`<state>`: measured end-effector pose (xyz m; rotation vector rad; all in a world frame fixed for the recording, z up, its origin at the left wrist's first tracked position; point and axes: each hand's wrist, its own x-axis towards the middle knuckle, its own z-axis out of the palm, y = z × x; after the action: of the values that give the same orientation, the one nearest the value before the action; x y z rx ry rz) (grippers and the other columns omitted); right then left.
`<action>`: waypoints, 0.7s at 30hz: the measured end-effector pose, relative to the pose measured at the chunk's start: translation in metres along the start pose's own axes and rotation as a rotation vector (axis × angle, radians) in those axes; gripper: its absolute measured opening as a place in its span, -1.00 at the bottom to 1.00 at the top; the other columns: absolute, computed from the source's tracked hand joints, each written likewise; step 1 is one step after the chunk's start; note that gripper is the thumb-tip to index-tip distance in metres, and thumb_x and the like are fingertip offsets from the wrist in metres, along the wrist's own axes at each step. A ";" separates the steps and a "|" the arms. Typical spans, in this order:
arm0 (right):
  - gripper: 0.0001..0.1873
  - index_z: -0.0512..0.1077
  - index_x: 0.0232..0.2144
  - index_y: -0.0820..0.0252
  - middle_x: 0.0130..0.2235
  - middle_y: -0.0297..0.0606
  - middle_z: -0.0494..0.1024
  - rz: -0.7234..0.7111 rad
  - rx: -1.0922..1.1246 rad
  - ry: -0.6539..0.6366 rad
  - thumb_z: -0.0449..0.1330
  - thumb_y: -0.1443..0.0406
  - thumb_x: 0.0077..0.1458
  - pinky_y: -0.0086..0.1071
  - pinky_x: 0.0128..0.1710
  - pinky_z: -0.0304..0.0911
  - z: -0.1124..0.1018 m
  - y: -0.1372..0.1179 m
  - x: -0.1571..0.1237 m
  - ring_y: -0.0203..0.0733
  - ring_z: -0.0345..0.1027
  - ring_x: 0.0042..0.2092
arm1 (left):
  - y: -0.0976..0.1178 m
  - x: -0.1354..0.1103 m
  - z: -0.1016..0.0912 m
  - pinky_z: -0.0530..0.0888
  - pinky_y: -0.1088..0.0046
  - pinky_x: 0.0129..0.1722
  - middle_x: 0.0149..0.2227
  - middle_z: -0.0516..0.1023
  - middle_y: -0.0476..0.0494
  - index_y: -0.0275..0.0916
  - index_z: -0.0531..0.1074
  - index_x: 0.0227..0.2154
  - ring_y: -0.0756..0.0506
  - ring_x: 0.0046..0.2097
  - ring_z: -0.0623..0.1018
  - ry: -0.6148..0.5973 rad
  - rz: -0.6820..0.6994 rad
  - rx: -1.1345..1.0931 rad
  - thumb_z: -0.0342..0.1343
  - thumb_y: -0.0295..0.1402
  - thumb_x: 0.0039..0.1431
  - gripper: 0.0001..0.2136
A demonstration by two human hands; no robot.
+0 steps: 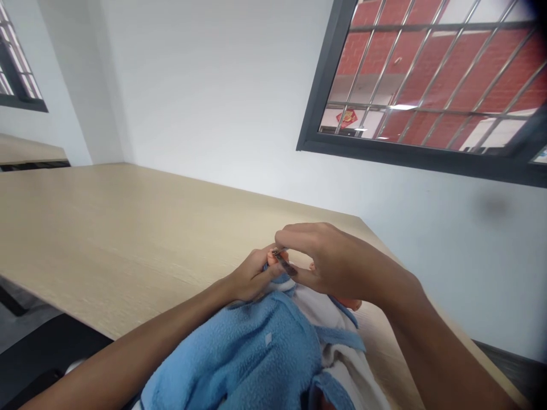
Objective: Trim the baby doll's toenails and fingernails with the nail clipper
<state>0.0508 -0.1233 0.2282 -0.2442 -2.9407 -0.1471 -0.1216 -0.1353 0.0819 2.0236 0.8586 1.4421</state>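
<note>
A light blue fleece garment (252, 353) with white lining lies at the near edge of the wooden table (128, 239). A bit of an orange-pink object (350, 303) peeks out beneath it. My left hand (252, 276) pinches the top edge of the fleece, fingers closed. My right hand (333, 259) meets it from the right, fingertips pinched on a small dark piece (284, 263) at the garment's edge, perhaps a fastener. The two hands touch each other.
A white wall runs along the table's far side. A barred window (427, 85) with a dark frame sits at upper right. A black chair (47, 347) shows at lower left. Another table (29, 149) stands at far left.
</note>
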 end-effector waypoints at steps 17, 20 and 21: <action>-0.78 0.21 -0.43 0.18 -0.41 -0.39 0.31 0.018 -0.080 -0.034 0.13 0.55 0.06 -0.38 -0.42 -0.07 -0.001 -0.010 0.000 -0.28 0.13 -0.38 | -0.004 -0.003 0.002 0.30 0.48 -0.31 -0.38 0.31 -0.03 -0.31 0.31 -0.32 -0.01 -0.33 0.31 0.045 0.001 -0.007 -0.08 -0.07 0.35 -0.64; -0.81 0.22 -0.41 0.18 -0.39 -0.39 0.33 0.016 -0.026 -0.017 0.16 0.49 0.09 -0.39 -0.43 -0.06 -0.002 -0.005 -0.002 -0.28 0.14 -0.38 | 0.000 -0.001 0.002 0.30 0.47 -0.30 -0.37 0.32 -0.04 -0.32 0.31 -0.30 -0.01 -0.33 0.31 0.021 -0.003 -0.021 -0.11 -0.06 0.36 -0.63; -0.82 0.23 -0.40 0.18 -0.38 -0.39 0.34 0.014 -0.011 -0.014 0.16 0.49 0.09 -0.39 -0.42 -0.05 -0.002 -0.004 -0.002 -0.28 0.14 -0.38 | 0.001 0.000 0.002 0.29 0.47 -0.30 -0.37 0.32 -0.04 -0.32 0.31 -0.30 0.00 -0.33 0.30 0.016 -0.004 -0.023 -0.11 -0.06 0.36 -0.63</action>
<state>0.0525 -0.1279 0.2291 -0.2684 -2.9527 -0.1608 -0.1199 -0.1361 0.0819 1.9947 0.8484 1.4606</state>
